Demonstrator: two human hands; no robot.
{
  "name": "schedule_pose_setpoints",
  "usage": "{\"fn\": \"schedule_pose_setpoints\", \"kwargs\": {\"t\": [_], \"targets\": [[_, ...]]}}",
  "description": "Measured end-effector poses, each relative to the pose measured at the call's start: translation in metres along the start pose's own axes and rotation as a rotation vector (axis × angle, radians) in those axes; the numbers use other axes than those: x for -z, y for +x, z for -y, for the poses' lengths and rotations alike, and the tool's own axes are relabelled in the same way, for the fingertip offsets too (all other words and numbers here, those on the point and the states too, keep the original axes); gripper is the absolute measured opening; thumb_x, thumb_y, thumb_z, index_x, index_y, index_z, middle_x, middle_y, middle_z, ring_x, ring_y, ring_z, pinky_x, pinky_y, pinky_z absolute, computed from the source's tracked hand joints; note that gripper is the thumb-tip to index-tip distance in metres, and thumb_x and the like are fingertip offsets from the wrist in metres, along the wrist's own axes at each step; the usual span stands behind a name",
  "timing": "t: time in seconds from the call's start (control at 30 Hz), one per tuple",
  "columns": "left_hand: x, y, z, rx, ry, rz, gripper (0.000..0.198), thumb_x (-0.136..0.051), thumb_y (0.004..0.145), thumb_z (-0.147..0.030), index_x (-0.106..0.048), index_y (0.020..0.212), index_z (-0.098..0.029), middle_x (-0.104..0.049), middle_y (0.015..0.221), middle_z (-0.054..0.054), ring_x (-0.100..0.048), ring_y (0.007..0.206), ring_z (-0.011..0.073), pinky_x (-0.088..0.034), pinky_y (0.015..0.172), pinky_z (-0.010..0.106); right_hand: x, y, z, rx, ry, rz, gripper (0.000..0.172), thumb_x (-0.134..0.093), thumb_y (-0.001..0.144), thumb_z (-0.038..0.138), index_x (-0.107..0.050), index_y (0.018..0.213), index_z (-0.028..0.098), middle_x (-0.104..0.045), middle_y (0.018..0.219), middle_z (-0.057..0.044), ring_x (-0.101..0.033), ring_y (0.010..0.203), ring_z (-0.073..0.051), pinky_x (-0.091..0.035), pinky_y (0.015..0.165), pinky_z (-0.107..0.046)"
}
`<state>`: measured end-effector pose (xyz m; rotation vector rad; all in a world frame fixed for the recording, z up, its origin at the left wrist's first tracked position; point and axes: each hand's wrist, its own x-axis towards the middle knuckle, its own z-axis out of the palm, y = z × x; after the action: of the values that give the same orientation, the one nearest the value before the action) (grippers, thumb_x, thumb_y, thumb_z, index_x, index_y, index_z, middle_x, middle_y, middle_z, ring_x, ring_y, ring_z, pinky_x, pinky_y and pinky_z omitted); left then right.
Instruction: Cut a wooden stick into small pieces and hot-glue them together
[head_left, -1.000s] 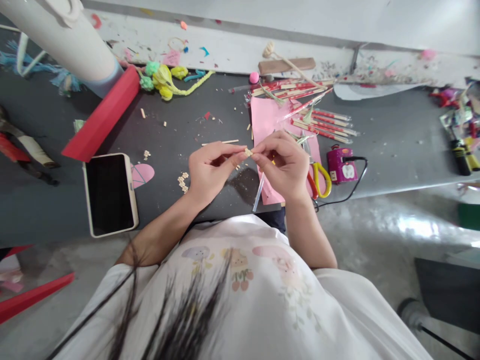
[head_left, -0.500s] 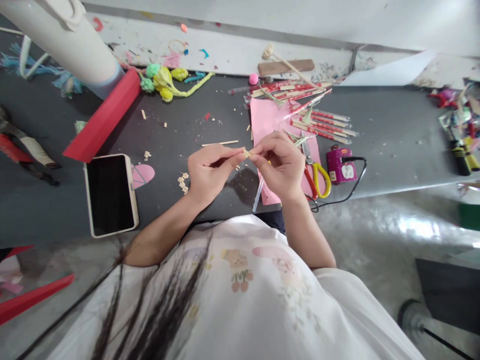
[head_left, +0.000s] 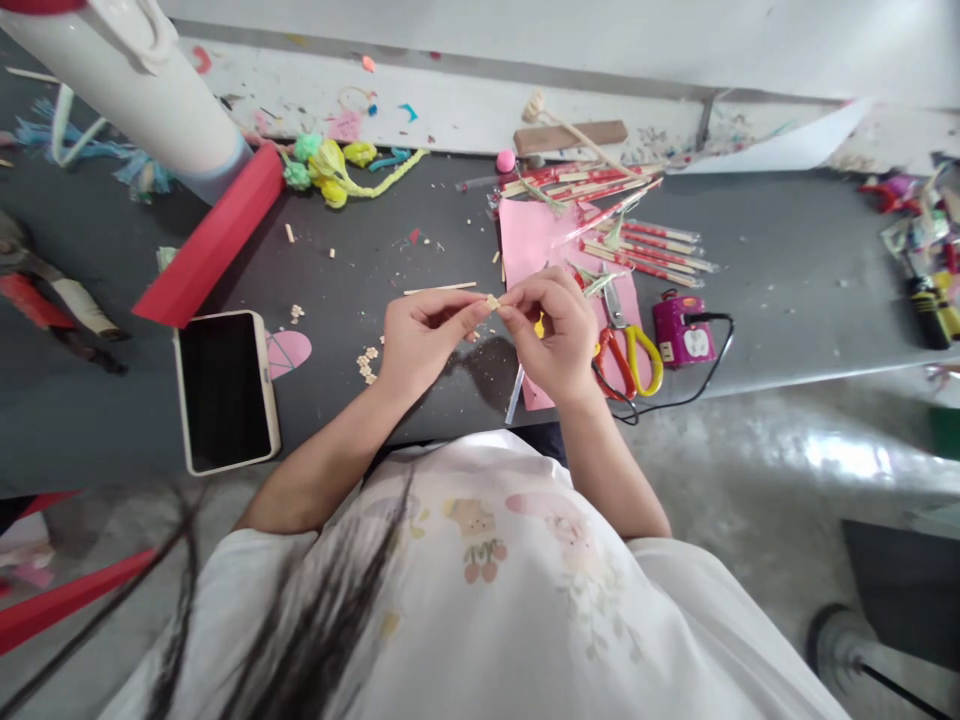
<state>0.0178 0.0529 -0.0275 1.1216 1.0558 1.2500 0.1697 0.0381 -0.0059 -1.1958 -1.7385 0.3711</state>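
Note:
Between my fingertips is a small pale cluster of wood bits (head_left: 492, 302). My left hand (head_left: 424, 335) pinches it from the left, thumb and forefinger closed. From the other side my right hand (head_left: 553, 330) pinches it too. Loose pale wood bits (head_left: 367, 365) lie on the grey table (head_left: 345, 300) beside my left wrist. A thin wooden stick (head_left: 440, 288) lies just beyond my left hand. Pink paper (head_left: 525, 230) is partly hidden under my right hand. Scissors with red and yellow handles (head_left: 636, 360) rest right of that hand.
A phone (head_left: 228, 390) lies at the left, touching a red bar-shaped object (head_left: 210, 235). Behind it stands a white flask (head_left: 165, 100). Wrapped red-and-white stick bundles (head_left: 645, 250) lie at the back right. A purple box (head_left: 684, 330) has a black cable (head_left: 724, 350).
Both hands stay together at nearly the same place, still pinching the wood cluster. My left hand has shifted very slightly right and my right hand slightly left.

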Motion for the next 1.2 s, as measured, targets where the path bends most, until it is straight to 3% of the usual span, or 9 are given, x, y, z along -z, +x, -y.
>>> {"fn": "schedule_pose_setpoints", "kwargs": {"t": [0.13,0.3,0.6,0.83,1.2], "targets": [[0.000,0.002,0.000,0.088,-0.077,0.066,0.034,-0.080,0.063,-0.049,-0.077,0.077,-0.019,-0.067,0.059,0.002,-0.055,0.047,0.0087,-0.038,0.042,0.021,0.001,-0.003,-0.003,0.029,-0.065,-0.012,0.007,-0.060,0.088,0.029,-0.065,0.086,0.024,-0.059,0.078,-0.002,-0.054,0.068,-0.015,-0.048,0.060,-0.031],[0.001,0.004,-0.003,0.148,-0.094,0.127,0.033,-0.082,0.062,-0.048,-0.075,0.076,-0.019,-0.060,0.049,-0.001,-0.043,0.036,0.0050,-0.025,0.034,0.020,0.005,-0.003,-0.004,0.092,-0.100,0.003,0.006,-0.061,0.086,0.026,-0.067,0.088,0.024,-0.059,0.077,-0.002,-0.056,0.072,-0.016,-0.049,0.065,-0.033],[0.000,0.003,-0.003,0.095,-0.112,0.118,0.033,-0.084,0.059,-0.046,-0.073,0.074,-0.019,-0.067,0.061,0.001,-0.054,0.047,0.0069,-0.038,0.042,0.020,0.004,-0.003,0.001,-0.048,0.028,0.000,0.007,-0.067,0.083,0.030,-0.067,0.084,0.023,-0.058,0.074,0.000,-0.051,0.064,-0.012,-0.045,0.058,-0.028],[0.000,0.001,-0.002,0.056,-0.115,0.113,0.032,-0.083,0.061,-0.046,-0.073,0.074,-0.018,-0.065,0.060,0.000,-0.052,0.045,0.0055,-0.037,0.042,0.019,0.003,-0.001,0.005,-0.033,0.105,-0.007,0.001,-0.068,0.081,0.020,-0.068,0.083,0.021,-0.058,0.074,0.001,-0.051,0.063,-0.010,-0.042,0.055,-0.025],[0.002,0.001,0.001,0.009,-0.127,0.126,0.023,-0.081,0.066,-0.039,-0.075,0.075,-0.019,-0.064,0.058,-0.001,-0.044,0.041,0.0030,-0.032,0.039,0.018,0.003,0.000,0.006,-0.043,0.119,0.017,0.004,-0.066,0.083,0.023,-0.066,0.081,0.020,-0.058,0.073,0.001,-0.052,0.064,-0.011,-0.042,0.055,-0.026]]}}
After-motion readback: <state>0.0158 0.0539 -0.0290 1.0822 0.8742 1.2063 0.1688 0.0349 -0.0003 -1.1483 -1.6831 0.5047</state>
